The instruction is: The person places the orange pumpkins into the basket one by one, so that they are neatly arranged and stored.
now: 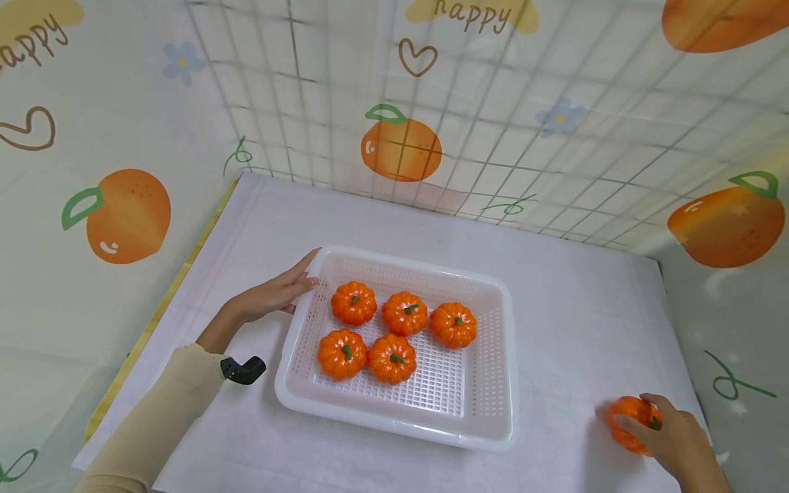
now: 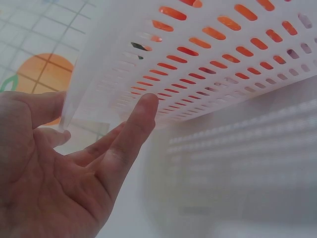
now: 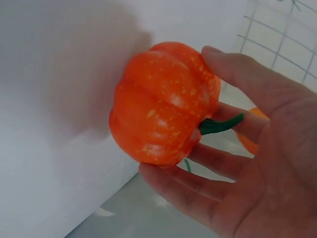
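A white plastic basket (image 1: 425, 428) with perforated walls stands mid-table, holding several small orange pumpkins (image 1: 392, 359) with green stems. At its left end, my left hand (image 1: 280, 294) grips the rim. The left wrist view has the left hand (image 2: 64, 168) with its thumb at the rim and a finger against the slotted outer wall (image 2: 198, 79). Far to the right of the basket, my right hand (image 1: 684, 438) holds one more pumpkin (image 1: 629, 424). Seen from the right wrist, thumb and fingers of the right hand (image 3: 247, 144) span this pumpkin (image 3: 163, 104), its stem pointing toward the palm.
A white tabletop (image 1: 573, 308) lies under everything. Along the back rises a wire grid (image 1: 493, 130) behind a printed sheet, with more printed sheeting (image 1: 55, 287) at the left and right sides. A small black device (image 1: 243, 370) sits at the left sleeve's cuff.
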`<state>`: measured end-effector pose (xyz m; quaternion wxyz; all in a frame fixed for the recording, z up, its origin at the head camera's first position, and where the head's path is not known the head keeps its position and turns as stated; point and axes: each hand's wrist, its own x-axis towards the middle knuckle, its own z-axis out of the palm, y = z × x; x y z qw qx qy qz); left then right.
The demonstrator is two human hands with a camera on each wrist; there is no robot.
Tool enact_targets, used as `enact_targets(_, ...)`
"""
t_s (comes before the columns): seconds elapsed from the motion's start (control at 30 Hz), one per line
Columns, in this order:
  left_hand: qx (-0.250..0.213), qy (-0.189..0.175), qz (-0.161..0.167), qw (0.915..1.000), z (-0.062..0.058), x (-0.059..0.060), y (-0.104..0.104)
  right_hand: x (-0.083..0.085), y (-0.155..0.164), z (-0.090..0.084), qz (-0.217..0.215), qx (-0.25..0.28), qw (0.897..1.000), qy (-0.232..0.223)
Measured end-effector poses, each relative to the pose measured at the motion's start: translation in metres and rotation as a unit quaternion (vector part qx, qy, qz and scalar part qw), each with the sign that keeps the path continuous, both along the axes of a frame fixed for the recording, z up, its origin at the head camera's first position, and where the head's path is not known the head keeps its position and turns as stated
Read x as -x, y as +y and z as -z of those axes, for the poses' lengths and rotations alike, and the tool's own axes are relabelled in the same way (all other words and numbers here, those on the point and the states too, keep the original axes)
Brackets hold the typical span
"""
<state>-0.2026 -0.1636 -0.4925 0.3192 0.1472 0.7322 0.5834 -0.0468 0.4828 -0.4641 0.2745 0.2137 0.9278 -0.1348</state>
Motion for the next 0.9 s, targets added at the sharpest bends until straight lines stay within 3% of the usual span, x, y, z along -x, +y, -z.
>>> enact_targets(0.37, 0.002, 0.004, 0.0, 1.0, 0.002, 0.0, -0.002, 0.009, -0.014, -0.027, -0.077, 0.002, 0.994, 0.077)
enact_targets(0.6, -0.002, 0.003, -0.001, 1.0, 0.001, 0.0, -0.001, 0.013, -0.035, -0.043, -0.078, -0.005, 0.992, 0.101)
enact_targets(0.9, -0.007, 0.0, 0.0, 1.0, -0.001, 0.0, 0.0, 0.017, -0.065, -0.062, -0.116, 0.013, 0.981, 0.154)
